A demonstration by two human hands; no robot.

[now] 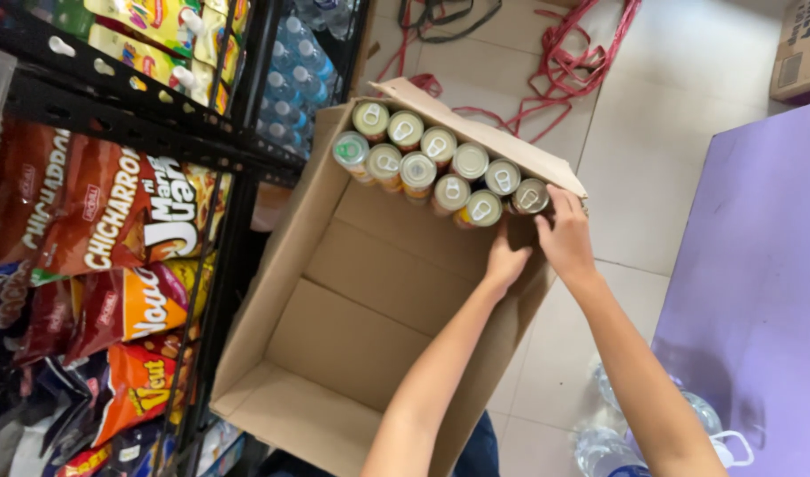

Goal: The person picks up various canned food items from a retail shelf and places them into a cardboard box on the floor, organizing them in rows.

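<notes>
An open cardboard box (352, 318) lies tilted in front of me, with several pull-tab drink cans (418, 168) packed in two rows at its far end. My left hand (506, 261) reaches into the box and curls around the side of the yellow-topped can (482, 210) at the end of the near row. Beside it, my right hand (564, 237) wraps the last can (530, 196) in the far row, pressed against the box's right wall. The lower parts of both cans are hidden behind my fingers.
A black wire shelf rack (237, 150) on the left holds snack bags (113, 221) and packs of bottled water (294, 71). Red cords (564, 62) lie on the tiled floor. A purple tabletop (758, 291) is at the right, with water bottles (608, 450) below and a carton (802, 53) beyond.
</notes>
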